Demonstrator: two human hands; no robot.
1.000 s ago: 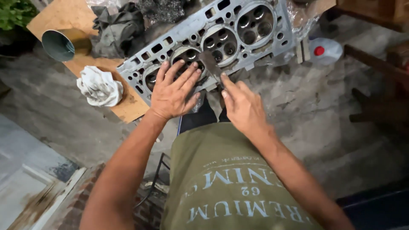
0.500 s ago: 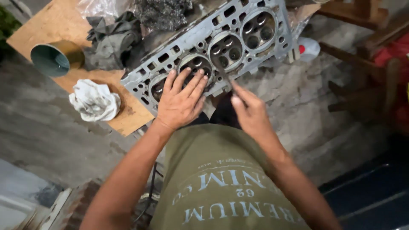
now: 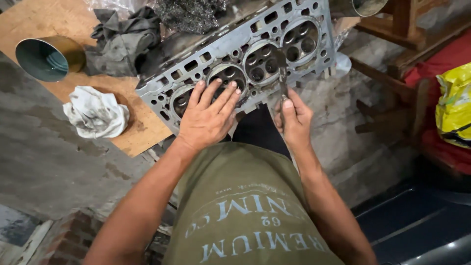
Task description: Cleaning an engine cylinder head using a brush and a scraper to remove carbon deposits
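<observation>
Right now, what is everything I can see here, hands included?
cylinder head: one, grey metal, on the board, tilted toward the person
scraper: one, dark metal, blade on the cylinder head's face
white rag: one, crumpled, on the board's near edge
grey rags: a dark heap, behind the white rag
tin can: one, gold outside, green inside, lying on its side
wooden board: one, tan
yellow bag: one, far right
left hand: flat on the cylinder head
right hand: gripping the scraper
</observation>
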